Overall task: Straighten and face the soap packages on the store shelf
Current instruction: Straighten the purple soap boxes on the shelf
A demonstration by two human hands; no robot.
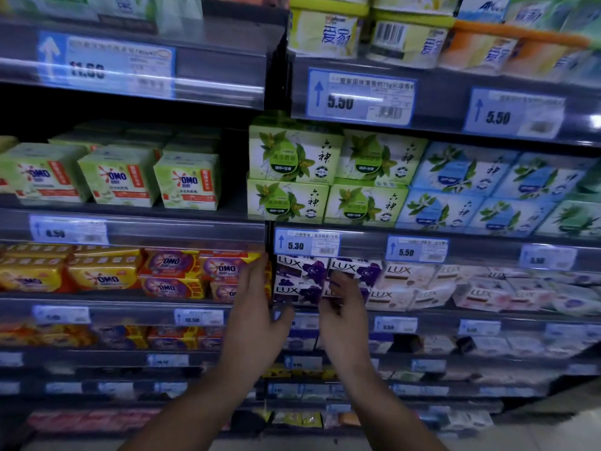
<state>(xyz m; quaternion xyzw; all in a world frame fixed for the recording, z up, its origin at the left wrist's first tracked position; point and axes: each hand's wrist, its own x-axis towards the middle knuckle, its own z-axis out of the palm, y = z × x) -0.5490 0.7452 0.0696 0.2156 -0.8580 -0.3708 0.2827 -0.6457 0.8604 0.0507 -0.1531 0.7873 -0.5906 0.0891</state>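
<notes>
Purple LUX soap packages sit stacked two high on the middle shelf, at the left end of its right bay. My left hand is raised at their left side, fingers extended along the edge of the red OMO soap packs. My right hand reaches to the lower purple LUX package in the second column, fingers curled against its front. Whether either hand truly grips a package is hidden by the fingers. White and pink LUX packages continue to the right.
Green boxed soaps and blue boxed soaps fill the shelf above. Green OMO boxes and yellow OMO packs stand at left. Price-tag rails edge each shelf. Lower shelves hold more blurred packages.
</notes>
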